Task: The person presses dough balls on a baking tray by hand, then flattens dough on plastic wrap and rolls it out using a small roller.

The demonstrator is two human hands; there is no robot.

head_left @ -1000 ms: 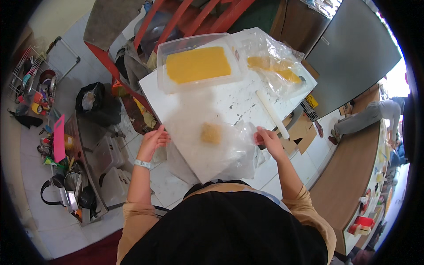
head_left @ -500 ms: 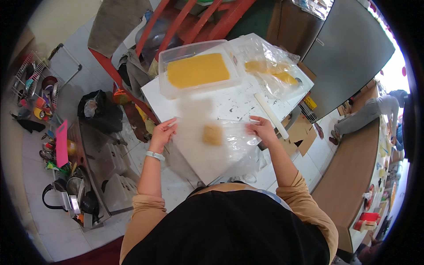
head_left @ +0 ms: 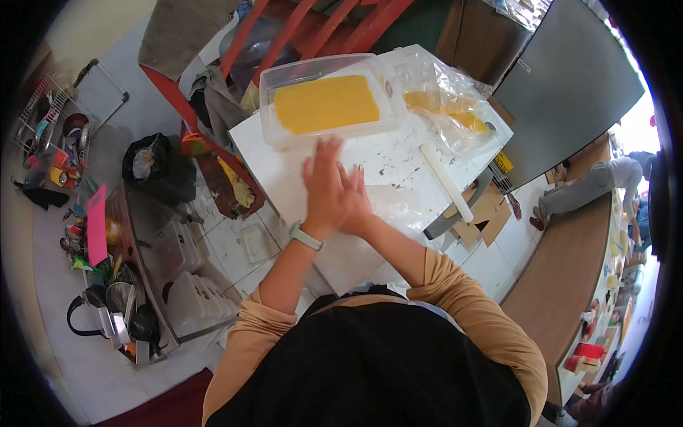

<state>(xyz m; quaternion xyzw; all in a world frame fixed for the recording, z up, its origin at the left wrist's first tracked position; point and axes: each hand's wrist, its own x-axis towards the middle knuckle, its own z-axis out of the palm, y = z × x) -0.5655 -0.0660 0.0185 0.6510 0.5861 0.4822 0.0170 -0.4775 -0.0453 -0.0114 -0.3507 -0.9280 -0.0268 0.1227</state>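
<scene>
My left hand (head_left: 324, 193) lies over my right hand (head_left: 358, 208), palm down, both with fingers stretched out and slightly apart, on a clear plastic sheet (head_left: 390, 203) over the white table (head_left: 256, 156). The small beige square that was under the plastic is hidden beneath my hands. Just beyond them stands a clear plastic tub (head_left: 268, 99) with a flat yellow layer (head_left: 324, 99) inside. To their right lie a white rolling rod (head_left: 447, 183) and a crumpled clear bag (head_left: 441, 107) with yellow material in it.
A steel stand (head_left: 156, 256) with pots and a pink board (head_left: 97, 224) is at the left, beside a black bin (head_left: 142, 160). Red slats (head_left: 320, 32) rise behind the table. At the right, a person in grey (head_left: 594, 185) bends over a long wooden counter (head_left: 551, 285).
Both my hands have moved inward and forward from the plastic's two sides onto its middle, one over the other. The plastic now lies flatter, and the beige square is covered.
</scene>
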